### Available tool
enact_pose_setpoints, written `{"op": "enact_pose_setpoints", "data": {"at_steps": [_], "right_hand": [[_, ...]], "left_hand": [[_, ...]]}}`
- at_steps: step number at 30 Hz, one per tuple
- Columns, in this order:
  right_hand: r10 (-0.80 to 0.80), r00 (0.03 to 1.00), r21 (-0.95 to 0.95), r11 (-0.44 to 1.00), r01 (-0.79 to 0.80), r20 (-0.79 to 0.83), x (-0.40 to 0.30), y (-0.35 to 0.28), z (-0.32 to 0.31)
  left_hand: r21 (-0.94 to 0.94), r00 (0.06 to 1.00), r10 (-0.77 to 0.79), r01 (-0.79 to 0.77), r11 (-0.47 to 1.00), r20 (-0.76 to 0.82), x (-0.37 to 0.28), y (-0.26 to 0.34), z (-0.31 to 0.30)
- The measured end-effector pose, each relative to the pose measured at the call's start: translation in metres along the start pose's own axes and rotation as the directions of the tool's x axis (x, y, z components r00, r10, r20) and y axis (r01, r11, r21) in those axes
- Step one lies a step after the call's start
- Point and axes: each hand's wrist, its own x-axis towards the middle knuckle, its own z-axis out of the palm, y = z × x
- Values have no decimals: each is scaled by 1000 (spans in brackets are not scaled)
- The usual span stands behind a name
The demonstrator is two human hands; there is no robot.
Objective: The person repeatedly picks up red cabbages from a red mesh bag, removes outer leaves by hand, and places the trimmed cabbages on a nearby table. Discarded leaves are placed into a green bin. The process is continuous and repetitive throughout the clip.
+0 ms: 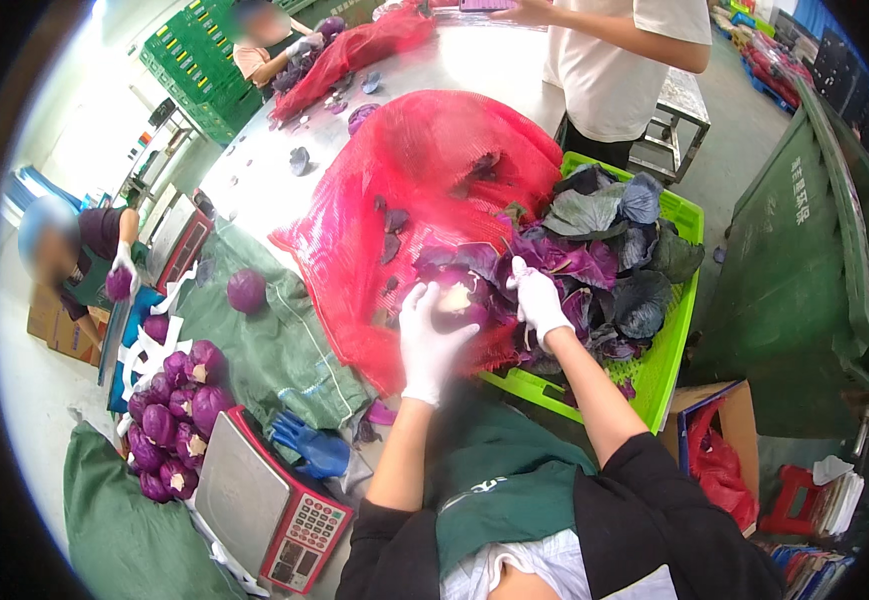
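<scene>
My left hand [428, 337], in a white glove, is against the near left side of a red cabbage [460, 296], its pale cut stem facing up. To the right of the cabbage my right hand [538, 300], gloved in white too, has its fingers curled; whether it holds a tool or a leaf cannot be told. Both hands are over a red mesh sack [419, 172] spread on the metal table [479, 64]. Loose purple leaves [569, 259] lie beside my right hand, heaped in a lime-green plastic crate [678, 300].
Trimmed red cabbages [171, 420] are piled at the left, near a digital scale [277, 495] and blue rubber gloves [310, 446]. One cabbage [246, 291] rests on green cloth. A green bin [794, 285] stands right. Co-workers are at the left, far left and far side.
</scene>
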Motion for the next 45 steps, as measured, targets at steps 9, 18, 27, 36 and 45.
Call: {"op": "enact_pose_setpoints", "data": {"at_steps": [9,18,27,36,45], "right_hand": [[-103,934,69,994,84,342,-52,-47,2],[-7,902,75,997,-28,431,-25,-50,-16],[-39,953,201,979,-24,300,-13,-6,-8],[-267,922,-77,951,298,280,-31,-23,4],[18,999,-289,957,-27,-33,9,21,-22]], "left_hand": [[230,1000,20,-24,973,21,-1,21,3],[288,992,127,-125,949,13,-2,22,8],[171,999,42,-46,984,25,4,12,5],[98,998,20,-25,995,52,2,9,0],[-444,992,-68,109,889,107,-5,-22,-4]]}}
